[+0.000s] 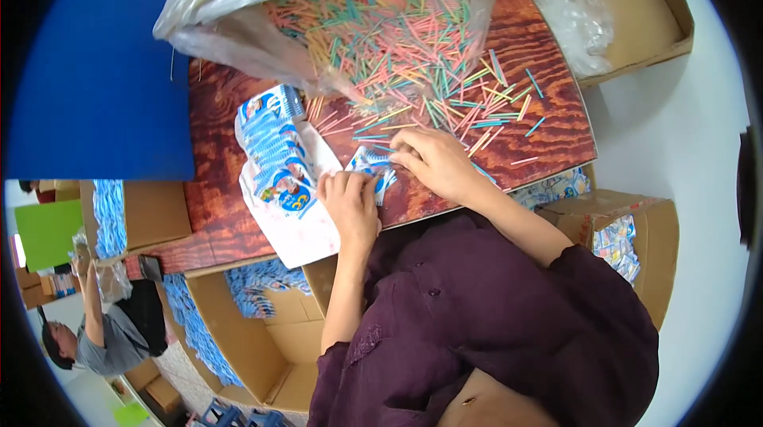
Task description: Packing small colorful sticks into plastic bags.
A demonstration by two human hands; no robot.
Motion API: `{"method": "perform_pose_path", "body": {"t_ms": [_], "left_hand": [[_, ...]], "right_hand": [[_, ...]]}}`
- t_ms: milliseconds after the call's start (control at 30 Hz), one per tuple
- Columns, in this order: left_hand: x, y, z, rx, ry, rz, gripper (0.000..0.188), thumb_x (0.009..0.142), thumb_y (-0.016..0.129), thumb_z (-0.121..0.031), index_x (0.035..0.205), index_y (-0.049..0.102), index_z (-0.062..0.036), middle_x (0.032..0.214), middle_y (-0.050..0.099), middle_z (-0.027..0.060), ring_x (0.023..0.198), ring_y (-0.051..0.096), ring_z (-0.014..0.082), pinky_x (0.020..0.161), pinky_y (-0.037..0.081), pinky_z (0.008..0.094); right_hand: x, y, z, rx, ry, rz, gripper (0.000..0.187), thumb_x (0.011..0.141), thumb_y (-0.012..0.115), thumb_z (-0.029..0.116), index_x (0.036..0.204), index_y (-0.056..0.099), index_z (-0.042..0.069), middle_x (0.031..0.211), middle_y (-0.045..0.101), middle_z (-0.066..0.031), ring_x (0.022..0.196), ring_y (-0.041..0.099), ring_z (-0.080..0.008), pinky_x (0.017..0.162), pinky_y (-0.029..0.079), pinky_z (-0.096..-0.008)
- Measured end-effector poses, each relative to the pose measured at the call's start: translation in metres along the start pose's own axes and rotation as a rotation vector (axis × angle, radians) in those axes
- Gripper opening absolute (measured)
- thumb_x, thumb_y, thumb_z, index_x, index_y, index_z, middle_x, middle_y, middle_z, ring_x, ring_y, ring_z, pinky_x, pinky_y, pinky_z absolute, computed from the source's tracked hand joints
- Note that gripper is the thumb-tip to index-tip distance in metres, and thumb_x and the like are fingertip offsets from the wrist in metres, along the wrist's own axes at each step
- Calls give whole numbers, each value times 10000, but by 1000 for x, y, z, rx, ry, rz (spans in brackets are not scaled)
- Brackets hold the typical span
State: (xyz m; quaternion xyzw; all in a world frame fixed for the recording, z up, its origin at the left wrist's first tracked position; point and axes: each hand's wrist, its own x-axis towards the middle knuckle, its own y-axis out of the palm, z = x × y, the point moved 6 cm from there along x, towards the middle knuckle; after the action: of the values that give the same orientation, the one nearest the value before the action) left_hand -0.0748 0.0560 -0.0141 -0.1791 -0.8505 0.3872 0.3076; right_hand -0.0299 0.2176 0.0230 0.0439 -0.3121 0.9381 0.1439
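Mid-frame, above the surface [214,216]: blue-and-white packet [370,160] between both hands. Left hand [350,203], curled, grips its lower-left edge; right hand [431,162], nearly closed, pinches at its right side, hold uncertain. Step, apparently: two-handed packet handling beside loose coloured sticks [397,38], upper centre. Next move seemingly calls for steady left fingers, fine right pinch.

The left-hand grip [350,204] and right-hand grip [431,158] partly cover the blue-and-white packet [369,162]; the packet's print is too small to read. The top edge crops the clear bag [226,2] of coloured sticks [401,34].
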Motion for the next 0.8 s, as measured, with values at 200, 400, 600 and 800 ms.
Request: {"method": "perform_pose_path", "body": {"t_ms": [200,400,600,800], "left_hand": [[-5,-18,-24,61,112,-144,103,742,715,-70,812,644,-93,891,586,34,917,547,240,1000,325,451],[-3,-27,-15,-368,-255,-320,173,731,730,-21,854,609,-42,918,610,84,936,560,281,881,409,398],[0,-17,-14,-276,-76,-147,22,847,616,-2,843,597,9,748,583,103,695,545,240,669,432,330],[7,-4,-16,-593,-235,11,41,903,594,-16,884,609,17,752,574,12,657,496,55,583,404,231]], "right_hand": [[10,21,-8,276,107,135,196,868,635,203,876,617,7,714,604,-102,652,591,-225,627,446,-346],[7,20,-3,323,41,151,125,861,606,128,871,604,4,767,592,-126,710,582,-274,648,441,-376],[3,-4,23,124,-208,-146,191,835,634,157,761,543,6,722,539,-124,720,554,-315,655,430,-399],[10,-21,19,125,-247,-121,183,886,592,159,812,557,-5,724,528,-136,759,556,-329,690,432,-412]]}}
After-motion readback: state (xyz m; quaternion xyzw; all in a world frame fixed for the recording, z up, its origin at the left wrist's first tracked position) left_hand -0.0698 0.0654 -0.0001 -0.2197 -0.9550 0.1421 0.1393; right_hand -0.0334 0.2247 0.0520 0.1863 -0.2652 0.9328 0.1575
